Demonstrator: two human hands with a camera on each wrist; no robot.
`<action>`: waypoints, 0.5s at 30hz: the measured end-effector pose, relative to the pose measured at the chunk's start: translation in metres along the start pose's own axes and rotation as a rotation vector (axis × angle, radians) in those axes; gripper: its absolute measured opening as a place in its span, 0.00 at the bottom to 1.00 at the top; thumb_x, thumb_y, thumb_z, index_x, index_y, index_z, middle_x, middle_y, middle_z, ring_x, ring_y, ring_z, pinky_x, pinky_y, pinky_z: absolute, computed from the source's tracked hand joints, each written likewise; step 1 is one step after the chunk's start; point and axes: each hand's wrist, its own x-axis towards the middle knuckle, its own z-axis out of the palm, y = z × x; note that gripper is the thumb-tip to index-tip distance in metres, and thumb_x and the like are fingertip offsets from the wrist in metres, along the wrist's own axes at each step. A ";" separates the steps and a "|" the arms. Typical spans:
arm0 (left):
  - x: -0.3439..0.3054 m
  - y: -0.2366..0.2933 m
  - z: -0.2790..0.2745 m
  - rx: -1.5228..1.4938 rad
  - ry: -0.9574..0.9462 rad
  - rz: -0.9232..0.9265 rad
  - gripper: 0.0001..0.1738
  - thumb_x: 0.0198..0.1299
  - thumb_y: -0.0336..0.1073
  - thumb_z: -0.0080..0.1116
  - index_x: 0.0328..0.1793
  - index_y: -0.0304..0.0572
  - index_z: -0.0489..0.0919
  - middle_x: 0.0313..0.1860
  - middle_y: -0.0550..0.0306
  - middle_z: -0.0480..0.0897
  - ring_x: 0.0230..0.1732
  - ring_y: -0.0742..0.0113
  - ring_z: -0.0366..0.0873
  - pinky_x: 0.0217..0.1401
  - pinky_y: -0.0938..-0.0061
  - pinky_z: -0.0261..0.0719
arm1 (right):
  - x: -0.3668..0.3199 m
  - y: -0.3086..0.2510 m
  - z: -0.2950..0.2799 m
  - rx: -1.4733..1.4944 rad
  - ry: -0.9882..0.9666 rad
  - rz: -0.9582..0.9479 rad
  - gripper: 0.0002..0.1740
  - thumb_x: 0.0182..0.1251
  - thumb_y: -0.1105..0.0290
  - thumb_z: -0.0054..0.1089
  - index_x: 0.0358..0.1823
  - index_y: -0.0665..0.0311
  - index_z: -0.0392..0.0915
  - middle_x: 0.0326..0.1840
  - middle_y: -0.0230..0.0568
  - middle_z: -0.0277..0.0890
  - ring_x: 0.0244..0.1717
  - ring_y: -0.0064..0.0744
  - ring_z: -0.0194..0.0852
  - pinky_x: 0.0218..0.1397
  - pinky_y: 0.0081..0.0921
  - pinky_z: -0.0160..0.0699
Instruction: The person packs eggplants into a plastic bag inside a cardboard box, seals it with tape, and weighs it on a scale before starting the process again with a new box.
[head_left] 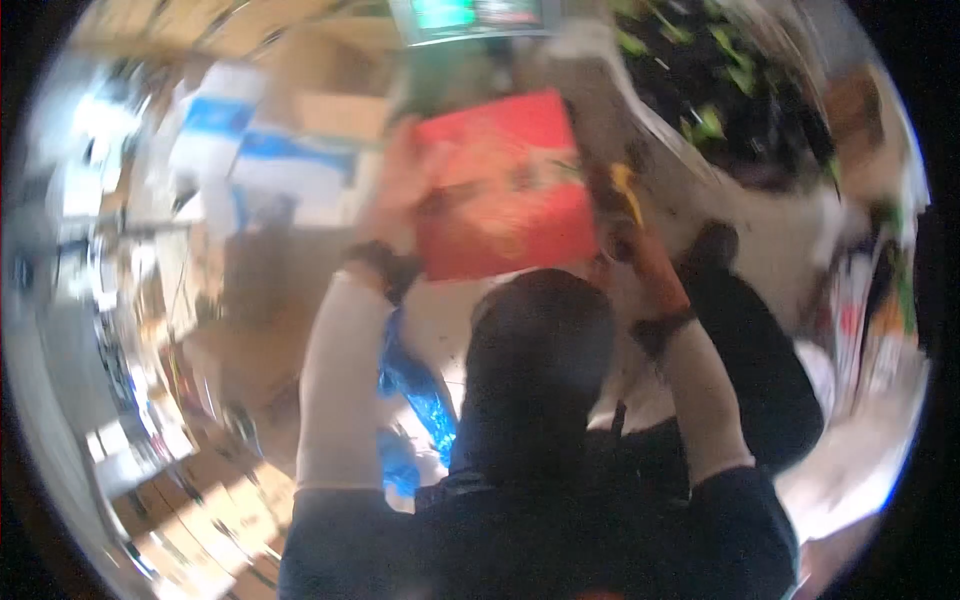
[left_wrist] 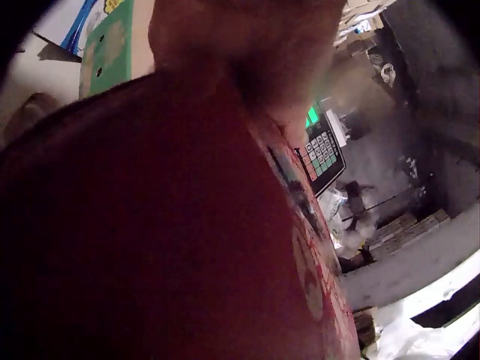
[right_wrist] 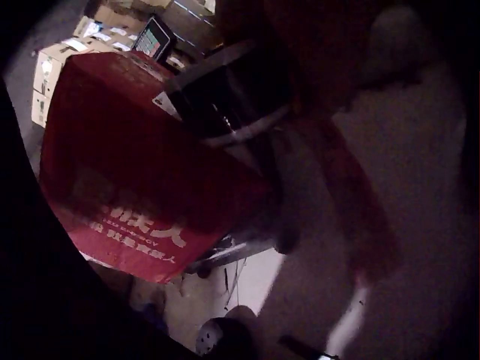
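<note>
A red box (head_left: 505, 190) with pale printing is held up in front of the body. My left hand (head_left: 400, 175) grips its left edge; in the left wrist view that hand (left_wrist: 247, 37) lies over the edge of the box (left_wrist: 150, 217). Beside the box's right edge, my right hand (head_left: 645, 260) holds a blurred dark object with a yellow part (head_left: 628, 190). In the right wrist view the dark, rounded object (right_wrist: 229, 94) overlaps the red box (right_wrist: 142, 157), and the fingers are mostly in shadow.
A device with a green-lit display (head_left: 475, 20) stands beyond the box; its keypad (left_wrist: 321, 156) shows in the left wrist view. Leafy greens in black plastic (head_left: 740, 90) lie at upper right. White-and-blue packages (head_left: 260, 160) and cardboard boxes (head_left: 200, 520) are at left.
</note>
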 end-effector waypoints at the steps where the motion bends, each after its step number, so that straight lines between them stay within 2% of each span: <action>1: 0.016 0.018 -0.006 0.135 -0.069 0.066 0.37 0.63 0.46 0.64 0.71 0.33 0.64 0.63 0.44 0.74 0.61 0.58 0.73 0.66 0.66 0.72 | 0.014 0.003 -0.005 -0.107 0.012 -0.037 0.16 0.59 0.69 0.59 0.47 0.69 0.77 0.34 0.35 0.79 0.34 0.32 0.78 0.37 0.31 0.76; 2: 0.022 0.021 -0.008 0.127 -0.115 0.033 0.38 0.63 0.49 0.63 0.72 0.35 0.63 0.64 0.44 0.72 0.63 0.57 0.71 0.68 0.66 0.69 | 0.022 0.008 -0.013 -0.218 0.009 -0.063 0.16 0.58 0.69 0.59 0.46 0.69 0.77 0.33 0.35 0.79 0.34 0.32 0.78 0.36 0.32 0.76; 3: 0.029 0.023 -0.006 0.200 -0.082 -0.004 0.38 0.63 0.52 0.62 0.72 0.38 0.65 0.63 0.45 0.72 0.62 0.58 0.71 0.68 0.66 0.68 | 0.028 0.011 -0.017 -0.188 0.054 -0.056 0.16 0.58 0.69 0.59 0.46 0.69 0.77 0.33 0.35 0.79 0.34 0.32 0.78 0.36 0.32 0.76; 4: 0.035 0.016 -0.006 0.180 -0.094 0.020 0.37 0.64 0.53 0.61 0.71 0.40 0.66 0.63 0.46 0.73 0.62 0.59 0.71 0.67 0.67 0.68 | 0.032 0.014 -0.020 -0.264 0.061 -0.044 0.18 0.57 0.68 0.59 0.48 0.67 0.78 0.31 0.37 0.80 0.33 0.33 0.79 0.37 0.31 0.77; 6: 0.037 0.021 -0.007 0.140 -0.105 -0.025 0.32 0.68 0.52 0.56 0.70 0.40 0.66 0.63 0.47 0.72 0.62 0.60 0.70 0.65 0.68 0.69 | 0.045 0.019 -0.030 -0.318 0.087 -0.019 0.19 0.56 0.68 0.59 0.50 0.66 0.78 0.30 0.39 0.80 0.33 0.34 0.80 0.38 0.31 0.78; 8: 0.031 0.032 -0.007 0.154 -0.118 -0.023 0.29 0.70 0.51 0.52 0.70 0.42 0.66 0.62 0.49 0.73 0.60 0.61 0.71 0.63 0.68 0.70 | 0.056 0.031 -0.040 -0.809 -0.048 -0.220 0.25 0.54 0.68 0.60 0.57 0.61 0.78 0.30 0.41 0.81 0.31 0.35 0.80 0.37 0.31 0.77; 9: 0.032 0.040 -0.005 0.163 -0.145 -0.016 0.29 0.70 0.51 0.52 0.70 0.42 0.66 0.62 0.49 0.73 0.60 0.61 0.71 0.63 0.68 0.70 | 0.050 0.020 -0.032 -0.790 -0.028 -0.210 0.25 0.54 0.68 0.60 0.57 0.61 0.78 0.30 0.41 0.81 0.31 0.35 0.80 0.37 0.31 0.77; 11: 0.031 0.052 -0.001 0.063 -0.137 -0.218 0.27 0.72 0.51 0.49 0.69 0.45 0.66 0.61 0.51 0.73 0.59 0.63 0.71 0.62 0.68 0.71 | 0.032 -0.026 -0.009 -0.681 0.116 -0.006 0.30 0.51 0.68 0.62 0.61 0.57 0.76 0.36 0.45 0.83 0.35 0.39 0.81 0.40 0.32 0.79; 12: 0.029 0.049 0.000 0.072 -0.154 -0.219 0.27 0.72 0.51 0.49 0.69 0.45 0.66 0.61 0.51 0.73 0.59 0.63 0.71 0.62 0.68 0.71 | 0.033 -0.025 -0.009 -0.668 0.126 0.005 0.30 0.51 0.68 0.62 0.61 0.57 0.76 0.36 0.45 0.83 0.35 0.39 0.81 0.40 0.32 0.79; 14: 0.030 0.042 -0.001 -0.093 -0.134 -0.214 0.25 0.73 0.51 0.47 0.68 0.46 0.67 0.60 0.52 0.73 0.59 0.64 0.71 0.62 0.67 0.72 | 0.044 -0.023 -0.015 -0.560 0.018 -0.142 0.35 0.50 0.68 0.62 0.66 0.57 0.73 0.44 0.50 0.83 0.41 0.41 0.82 0.47 0.33 0.79; 15: 0.035 0.036 -0.005 0.061 -0.134 -0.176 0.24 0.74 0.50 0.46 0.68 0.46 0.66 0.60 0.53 0.72 0.60 0.64 0.71 0.62 0.66 0.73 | 0.057 -0.019 -0.017 -0.549 0.028 -0.132 0.35 0.50 0.68 0.62 0.66 0.57 0.73 0.44 0.50 0.83 0.41 0.41 0.82 0.47 0.33 0.79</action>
